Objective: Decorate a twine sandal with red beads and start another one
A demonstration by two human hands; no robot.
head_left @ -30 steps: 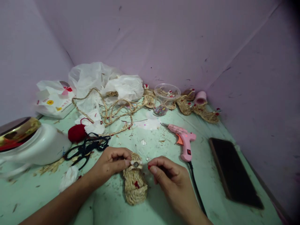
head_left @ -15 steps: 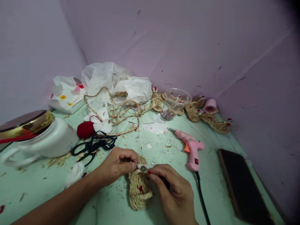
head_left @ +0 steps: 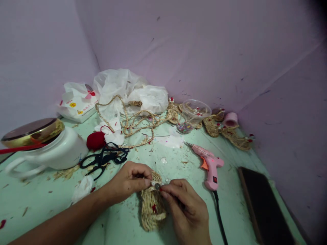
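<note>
The pale green surface [head_left: 38, 204] carried everything, with the bulky things at its edges so that the middle in front of me was free for close work. The white jar with a gold lid [head_left: 56, 151] stood far to my left and the flat black phone [head_left: 265, 207] lay far to my right, both well apart from my hands. The loose tan rope [head_left: 133, 122] sprawled at the back by the wall. The pink glue gun [head_left: 209, 165] lay just beside my right hand [head_left: 189, 211], nozzle pointing away from me, I judge so that its tip stayed clear of my skin. The black scissors [head_left: 102, 160] lay near my left hand [head_left: 130, 180]. Between my hands, flat on the surface, was the small woven straw sandal [head_left: 150, 211], toe end away from me. My left fingers [head_left: 143, 182] were closed narrow on its strap, I think to steady it. My right fingers [head_left: 167, 194] were pinched tight at the small dark round stud [head_left: 157, 186] on the middle of that strap, pressing it in place as far as I could tell. The sandal was a coiled oval of pale straw braid, rough and fibrous, with a red speck on its sole. Pale beads flanked the stud on the strap.
</note>
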